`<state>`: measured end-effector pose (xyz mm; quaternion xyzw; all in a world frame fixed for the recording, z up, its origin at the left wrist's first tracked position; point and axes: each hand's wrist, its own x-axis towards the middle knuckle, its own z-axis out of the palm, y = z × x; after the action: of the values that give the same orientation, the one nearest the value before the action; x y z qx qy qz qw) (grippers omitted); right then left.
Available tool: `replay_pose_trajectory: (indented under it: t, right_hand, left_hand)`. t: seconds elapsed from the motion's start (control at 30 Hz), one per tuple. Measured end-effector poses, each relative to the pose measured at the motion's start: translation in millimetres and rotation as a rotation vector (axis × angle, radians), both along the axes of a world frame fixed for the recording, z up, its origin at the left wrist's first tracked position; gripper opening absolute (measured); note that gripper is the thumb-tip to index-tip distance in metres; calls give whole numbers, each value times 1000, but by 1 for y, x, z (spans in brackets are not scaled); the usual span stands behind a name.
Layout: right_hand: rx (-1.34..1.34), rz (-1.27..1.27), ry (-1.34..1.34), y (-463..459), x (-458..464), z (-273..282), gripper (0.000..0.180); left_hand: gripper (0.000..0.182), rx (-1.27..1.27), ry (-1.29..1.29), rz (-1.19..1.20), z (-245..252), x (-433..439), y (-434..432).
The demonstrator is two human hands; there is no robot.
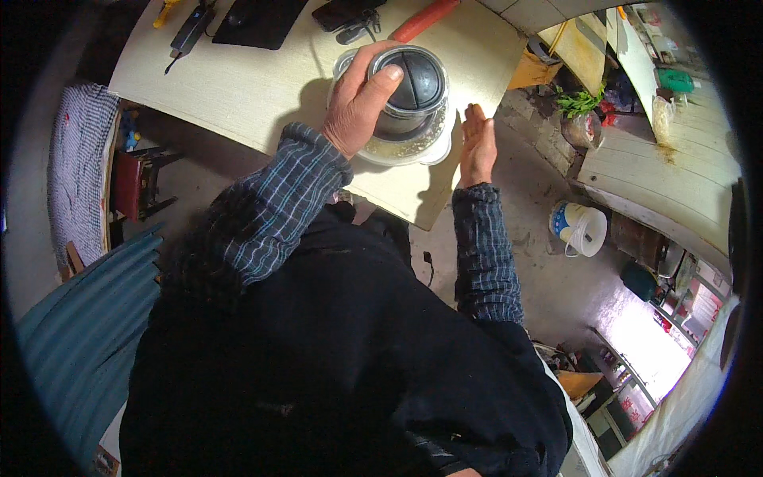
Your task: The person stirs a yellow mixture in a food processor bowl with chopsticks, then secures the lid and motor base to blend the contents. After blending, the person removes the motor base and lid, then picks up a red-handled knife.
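A small electric food chopper (416, 77), seemingly, stands near the right corner of the pale table. It has a round black top with a seam across it. Below the top is a clear bowl (411, 149) with pale crumbly bits clinging inside its wall. My left hand (363, 98) grips the upper unit from the left, thumb resting on the black top and fingers wrapped around the far side. To the right of the bowl my right hand (478, 146) is held edge-on, fingers straight, nothing in it and apart from the bowl.
On the table (226, 89) lie a red cylindrical object (424, 19), a phone (346, 13), keys (366, 27), a black pad (259, 22) and a black power adapter (192, 28). A white bucket (578, 229) stands on the floor to the right, near a wooden counter (667, 179).
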<state>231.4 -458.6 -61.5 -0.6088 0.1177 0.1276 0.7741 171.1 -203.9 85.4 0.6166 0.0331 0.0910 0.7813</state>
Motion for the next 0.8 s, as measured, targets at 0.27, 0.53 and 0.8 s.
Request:
replay_pose_trajectory:
  t: [0.27,0.53,0.8]
  right_hand:
    - [376,-7,-10,60,1,-8,48]
    - [126,-205,-137,52,6,-10,46]
    - [367,-538,-173,38,7,-7,46]
  left_hand:
    - [39,-81,-23,-21,2,0,-2]
    - [41,-28,4,-35,-2,3,6]
    - [39,-62,12,-49,2,0,8]
